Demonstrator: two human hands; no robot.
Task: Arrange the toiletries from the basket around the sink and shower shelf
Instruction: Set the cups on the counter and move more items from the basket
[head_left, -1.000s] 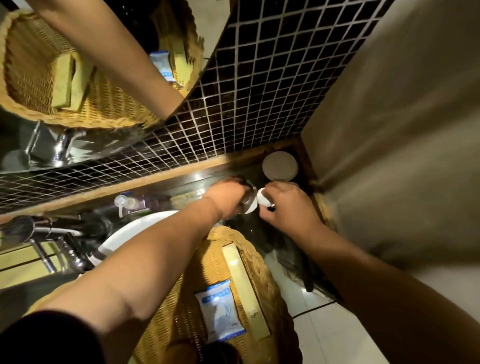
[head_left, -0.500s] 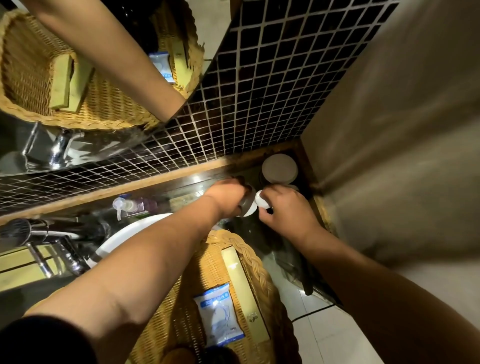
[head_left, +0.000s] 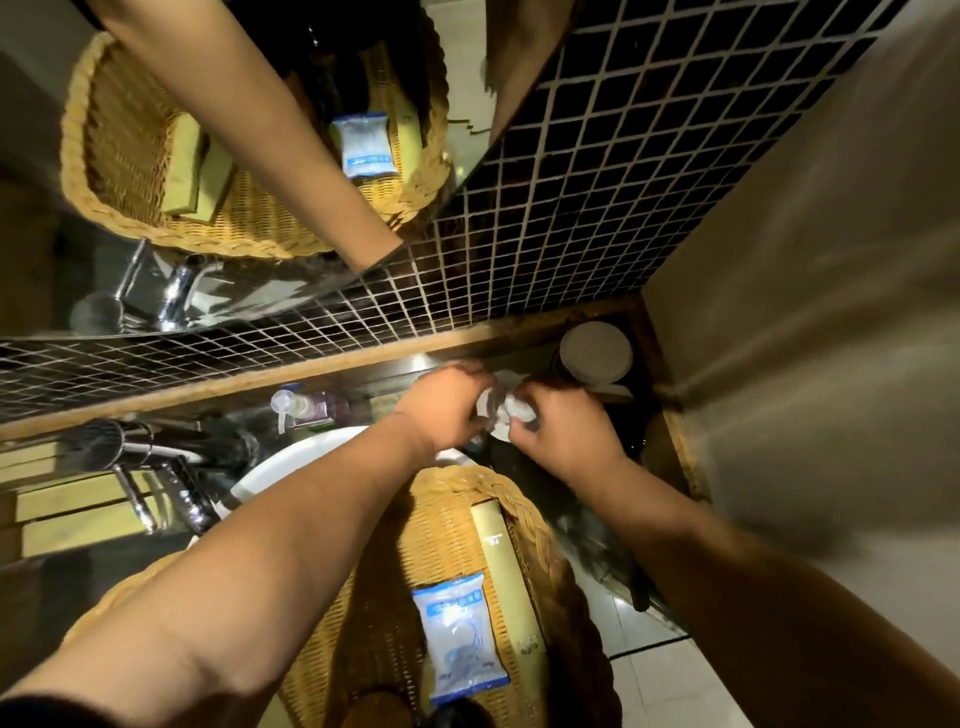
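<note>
Pinching small clear-and-white toiletry (head_left: 505, 411) with our left hand (head_left: 447, 408) and right hand (head_left: 567, 437); we judge it light, slippery, grip mid-body.

A mirror (head_left: 234, 291) fills the upper left of the frame, its edge cutting diagonally up toward the top centre. Beside it, a wall of small black mosaic tiles (head_left: 597, 182) with pale grout runs down to a wooden ledge strip (head_left: 260, 382). A chrome faucet (head_left: 140, 467) sits at the left edge. A plain beige wall (head_left: 831, 260) takes the right side, and pale floor tiles (head_left: 665, 686) show at lower right.
</note>
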